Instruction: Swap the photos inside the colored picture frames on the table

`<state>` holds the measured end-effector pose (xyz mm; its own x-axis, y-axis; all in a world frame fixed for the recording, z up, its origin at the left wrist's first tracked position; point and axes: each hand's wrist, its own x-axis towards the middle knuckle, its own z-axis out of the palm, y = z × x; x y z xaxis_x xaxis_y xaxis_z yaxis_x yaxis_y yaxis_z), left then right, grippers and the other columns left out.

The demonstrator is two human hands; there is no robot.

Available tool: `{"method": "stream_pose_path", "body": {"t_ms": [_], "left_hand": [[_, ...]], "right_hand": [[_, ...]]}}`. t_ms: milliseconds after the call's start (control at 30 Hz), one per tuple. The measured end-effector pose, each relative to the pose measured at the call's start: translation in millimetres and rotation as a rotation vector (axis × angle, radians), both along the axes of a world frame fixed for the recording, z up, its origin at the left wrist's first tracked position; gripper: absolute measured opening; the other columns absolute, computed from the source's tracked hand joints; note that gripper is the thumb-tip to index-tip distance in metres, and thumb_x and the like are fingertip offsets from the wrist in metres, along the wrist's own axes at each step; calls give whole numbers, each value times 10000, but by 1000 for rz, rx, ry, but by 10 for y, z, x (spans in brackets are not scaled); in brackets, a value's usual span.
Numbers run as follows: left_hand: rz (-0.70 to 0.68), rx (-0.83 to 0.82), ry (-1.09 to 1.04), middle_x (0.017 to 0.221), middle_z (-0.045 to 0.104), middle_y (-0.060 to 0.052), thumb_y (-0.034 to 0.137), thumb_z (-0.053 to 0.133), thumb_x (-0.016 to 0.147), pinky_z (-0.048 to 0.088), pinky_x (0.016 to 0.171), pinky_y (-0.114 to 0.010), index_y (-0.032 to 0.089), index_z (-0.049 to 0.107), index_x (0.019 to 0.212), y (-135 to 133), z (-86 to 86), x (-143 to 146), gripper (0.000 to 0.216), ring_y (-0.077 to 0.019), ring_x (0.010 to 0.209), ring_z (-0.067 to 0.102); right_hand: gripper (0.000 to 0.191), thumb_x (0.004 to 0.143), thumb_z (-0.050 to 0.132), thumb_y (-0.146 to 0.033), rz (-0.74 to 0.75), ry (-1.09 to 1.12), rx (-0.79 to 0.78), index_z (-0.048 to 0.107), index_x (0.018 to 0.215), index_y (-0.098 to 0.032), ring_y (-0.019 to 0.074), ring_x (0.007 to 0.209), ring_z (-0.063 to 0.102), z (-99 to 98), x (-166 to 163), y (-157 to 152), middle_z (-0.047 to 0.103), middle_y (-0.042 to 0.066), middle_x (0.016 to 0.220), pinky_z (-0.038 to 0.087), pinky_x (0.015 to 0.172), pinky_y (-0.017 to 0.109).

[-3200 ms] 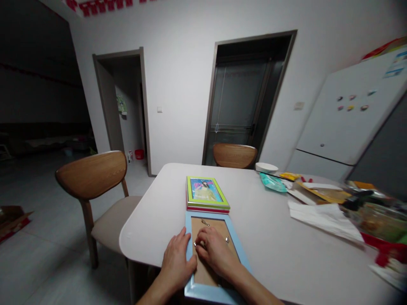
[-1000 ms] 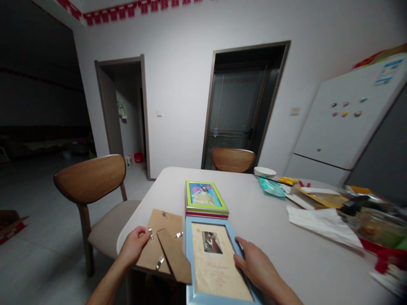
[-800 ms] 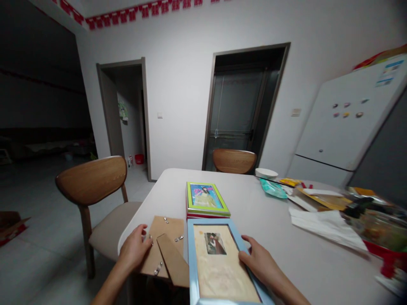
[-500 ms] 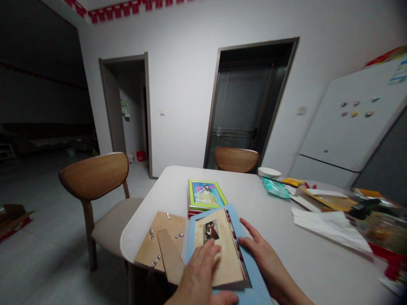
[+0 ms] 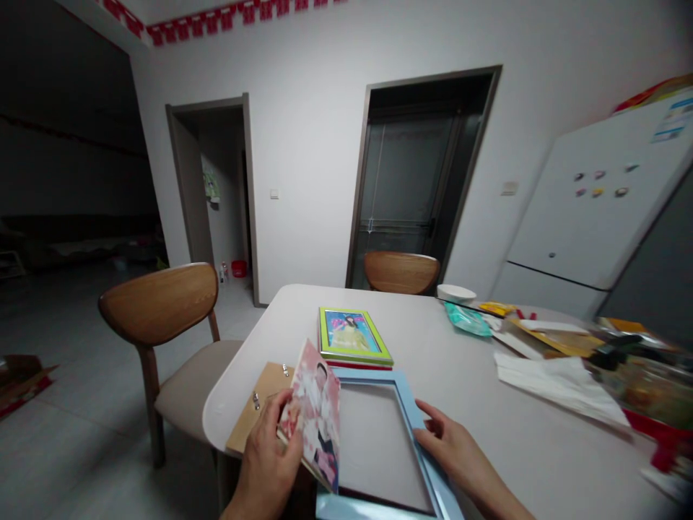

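Observation:
My left hand (image 5: 271, 440) grips a pinkish photo (image 5: 317, 415) by its left edge, tilted up over the left side of a light blue picture frame (image 5: 410, 408). The frame lies at the near edge of the table, with its opening bare. On its right side my right hand (image 5: 447, 444) holds the rim between thumb and fingers. Partly hidden behind the photo and my left hand is a brown backing board (image 5: 246, 415) with metal clips. Just beyond the blue frame lies a green-edged framed picture (image 5: 351, 336) showing a figure in a yellow dress.
The white table (image 5: 427, 339) carries a white bowl (image 5: 455, 293), a teal packet (image 5: 468, 319), white paper (image 5: 563, 386) and other clutter on the right. One wooden chair (image 5: 162, 303) stands at the left, another chair (image 5: 401, 271) at the far side.
My left hand has lifted the photo and backing sheets out of the blue frame and moved left, turning the picture side into view. My right hand stays on the frame's right side.

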<state>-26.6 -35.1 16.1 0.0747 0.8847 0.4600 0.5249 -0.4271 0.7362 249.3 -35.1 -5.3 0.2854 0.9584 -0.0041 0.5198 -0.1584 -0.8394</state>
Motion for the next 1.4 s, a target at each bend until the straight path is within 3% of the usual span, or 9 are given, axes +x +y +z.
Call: {"method": "stream_pose_path", "body": {"t_ms": [233,467,633,733,900,1067,1200,1300,1400], "left_hand": [[13,-125,233,1081,574,-82,256,438,740,427,828,-317,157,455,1111,4,-382,-226,385,-209,990,534],[23,22,479,956,606,-99,273,455,742,437,766,-399,160,513,1047,20,-372,-255,330,-250,891,554],[-82,200,553,1163,508,-117,205,528,651,401,865,-439,178,447,1140,-32,-445,-219,497,-276,1063,462],[-196,243,649,1228,455,-127,138,528,594,374,898,-477,172,427,1171,-47,-477,-138,586,-292,1110,424],[-282,267,680,1154,533,-111,149,478,695,440,853,-423,160,482,1125,3,-461,-24,431,-252,1044,500],[-191,287,411,1101,575,-85,133,368,778,438,858,-343,166,505,1100,97,-255,-50,352,-202,1016,524],[-21,73,-69,944,636,-89,241,348,829,468,758,-315,144,561,995,160,98,-40,287,-208,885,581],[-97,-125,-507,887,647,-81,352,407,809,480,693,-303,120,559,961,115,256,109,317,-219,833,595],[-246,-278,-777,887,652,-70,397,492,761,471,719,-302,122,560,950,10,193,327,340,-221,844,593]], "right_hand": [[536,653,399,-327,0,-277,-24,492,1121,-82,177,656,577,-147,64,39,632,51,753,405,654,267],[450,691,388,-326,26,-442,-11,546,1054,-112,203,816,583,-184,57,57,630,93,913,413,746,285],[421,704,395,-327,32,-490,15,556,1031,-116,210,835,578,-187,52,48,617,106,951,423,766,311],[397,708,397,-308,43,-517,101,558,1016,-114,202,840,572,-201,23,47,596,111,978,421,792,322],[331,697,430,-297,78,-508,308,597,940,-147,203,938,528,-195,-99,35,587,101,977,392,863,346],[291,715,434,-314,151,-310,365,604,919,-193,176,822,561,23,-352,-45,596,74,961,465,701,300],[262,737,439,-323,333,-75,282,623,861,-183,153,707,566,163,-619,-105,626,54,825,455,632,260],[304,733,449,-373,362,164,158,603,883,-158,167,716,573,88,-781,-79,630,65,820,457,641,280],[347,737,417,-407,227,556,71,556,900,-135,184,725,585,-9,-847,-18,624,81,843,471,612,298]]}}
